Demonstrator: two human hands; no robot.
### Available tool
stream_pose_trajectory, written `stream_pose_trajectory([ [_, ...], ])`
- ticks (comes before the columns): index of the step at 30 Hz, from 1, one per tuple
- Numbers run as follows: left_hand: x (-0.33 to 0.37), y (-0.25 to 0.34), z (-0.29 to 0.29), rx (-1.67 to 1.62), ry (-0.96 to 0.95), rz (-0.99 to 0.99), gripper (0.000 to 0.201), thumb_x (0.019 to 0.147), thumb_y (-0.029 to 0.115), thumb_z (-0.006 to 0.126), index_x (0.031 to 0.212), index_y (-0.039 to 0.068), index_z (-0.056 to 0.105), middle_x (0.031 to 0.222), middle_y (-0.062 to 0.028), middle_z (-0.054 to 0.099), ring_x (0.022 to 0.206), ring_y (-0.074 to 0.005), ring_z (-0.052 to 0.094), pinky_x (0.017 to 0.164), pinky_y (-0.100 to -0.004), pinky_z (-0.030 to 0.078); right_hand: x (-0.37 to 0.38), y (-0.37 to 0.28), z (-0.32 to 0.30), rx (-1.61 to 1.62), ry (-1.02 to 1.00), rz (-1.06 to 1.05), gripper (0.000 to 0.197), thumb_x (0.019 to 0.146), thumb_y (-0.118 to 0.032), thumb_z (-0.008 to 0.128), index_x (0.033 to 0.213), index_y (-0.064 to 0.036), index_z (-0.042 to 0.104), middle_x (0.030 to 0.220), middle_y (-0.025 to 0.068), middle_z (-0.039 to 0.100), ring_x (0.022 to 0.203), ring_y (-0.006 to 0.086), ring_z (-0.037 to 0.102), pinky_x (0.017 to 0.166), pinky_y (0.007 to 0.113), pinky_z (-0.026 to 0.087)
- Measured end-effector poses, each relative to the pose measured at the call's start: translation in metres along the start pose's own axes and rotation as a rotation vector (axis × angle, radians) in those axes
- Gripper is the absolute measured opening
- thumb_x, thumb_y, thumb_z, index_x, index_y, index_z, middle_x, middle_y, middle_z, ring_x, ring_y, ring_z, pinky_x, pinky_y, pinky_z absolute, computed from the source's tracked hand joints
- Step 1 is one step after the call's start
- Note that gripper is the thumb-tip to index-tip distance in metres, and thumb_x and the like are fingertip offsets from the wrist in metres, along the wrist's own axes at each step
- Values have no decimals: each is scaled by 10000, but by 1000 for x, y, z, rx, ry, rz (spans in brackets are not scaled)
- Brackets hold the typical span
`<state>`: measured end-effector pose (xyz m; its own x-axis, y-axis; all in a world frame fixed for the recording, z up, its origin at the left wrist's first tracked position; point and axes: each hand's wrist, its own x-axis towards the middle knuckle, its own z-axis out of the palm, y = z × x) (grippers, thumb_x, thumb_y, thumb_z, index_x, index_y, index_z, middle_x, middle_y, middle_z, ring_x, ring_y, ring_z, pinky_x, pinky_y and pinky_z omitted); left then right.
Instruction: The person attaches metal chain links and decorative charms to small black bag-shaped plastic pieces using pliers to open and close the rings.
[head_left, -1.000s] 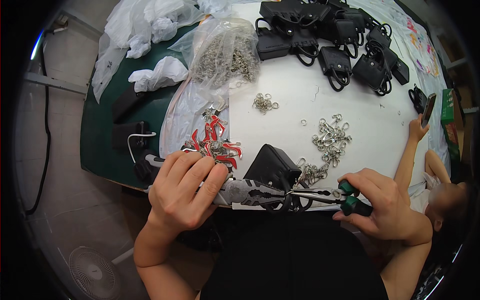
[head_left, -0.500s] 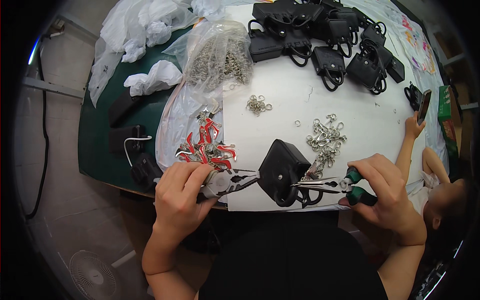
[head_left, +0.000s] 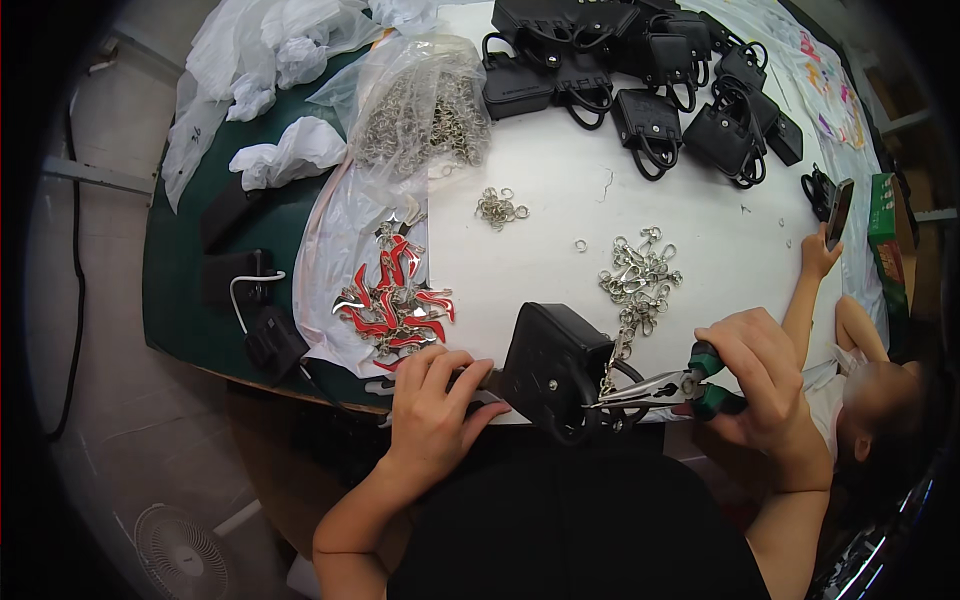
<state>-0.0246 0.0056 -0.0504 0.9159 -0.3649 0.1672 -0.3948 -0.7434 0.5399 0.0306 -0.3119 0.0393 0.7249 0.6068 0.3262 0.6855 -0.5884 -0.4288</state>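
Observation:
My right hand [head_left: 757,375] grips the green-handled needle-nose pliers [head_left: 655,388]. Their tips sit at the front of a small black handbag [head_left: 556,362], by its looped handle and a short metal chain. The bag leans at the table's near edge. Just left of it, my left hand [head_left: 435,408] has its fingers bent and thumb apart, with nothing visible between them. Part of a grey tool [head_left: 380,388] shows beside that hand on the table edge; the rest is hidden. Silver swivel clasps [head_left: 640,280] lie behind the bag. Red high-heel-shaped charms [head_left: 398,300] are piled behind my left hand.
Several black handbags [head_left: 650,130] fill the back right. A clear bag of metal hardware [head_left: 420,110] stands back left, with a small heap of rings [head_left: 498,208] before it. Black devices [head_left: 272,338] lie at left. Another person's hand [head_left: 822,255] holds a phone [head_left: 842,210] at right.
My left hand has let go of the grey pliers, laid down at the table edge, and now rests nearer the handbag. The right hand keeps the green-handled pliers at the bag.

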Motion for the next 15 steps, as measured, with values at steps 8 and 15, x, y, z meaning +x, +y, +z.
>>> stream_pose_trajectory([
  [8,65,25,-13,-561,23,258,760,645,119,893,1316,37,544,1268,-157,602,1239,-331,559,1019,-429,463,-1,-7,10,231,-121,201,568,665,-166,878,1121,53,619,914,138,643,792,286,636,707,367,511],
  [15,46,21,0,-1256,-299,-253,693,772,35,766,1410,3,498,1205,-88,669,1114,-131,604,985,-296,455,-53,52,34,-115,124,736,501,788,-110,768,1228,26,572,1082,157,618,1032,315,599,948,370,452],
])
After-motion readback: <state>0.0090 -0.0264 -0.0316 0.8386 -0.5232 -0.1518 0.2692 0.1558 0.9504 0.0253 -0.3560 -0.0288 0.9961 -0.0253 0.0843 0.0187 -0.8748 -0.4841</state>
